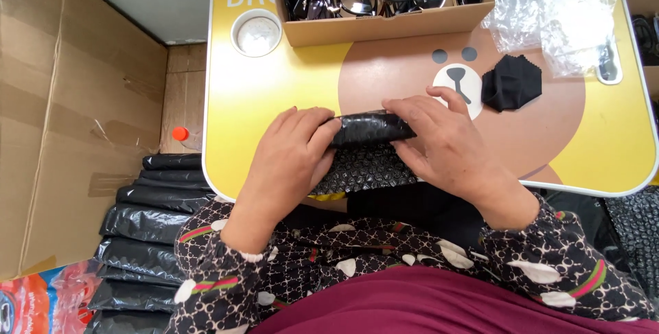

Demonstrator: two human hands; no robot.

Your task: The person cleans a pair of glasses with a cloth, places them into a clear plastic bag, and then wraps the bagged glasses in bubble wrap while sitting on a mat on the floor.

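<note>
At 9 o'clock of the yellow lap table [274, 94], beside flattened cardboard [75, 121], a stack of black bags [144, 224] lies on the floor, and at 12 o'clock a cardboard box [384, 26] holds sunglasses. Near the table's 6 o'clock edge, the left hand [292, 159] and right hand [446, 148] have fingers clamped on the 2 ends of a black bubble-wrap roll [371, 129], its loose sheet trailing toward the person, so the wrapping looks roughly half done, with the tail left to roll. At 2 o'clock lie a black cloth [511, 83] and clear plastic bags [556, 11].
</note>
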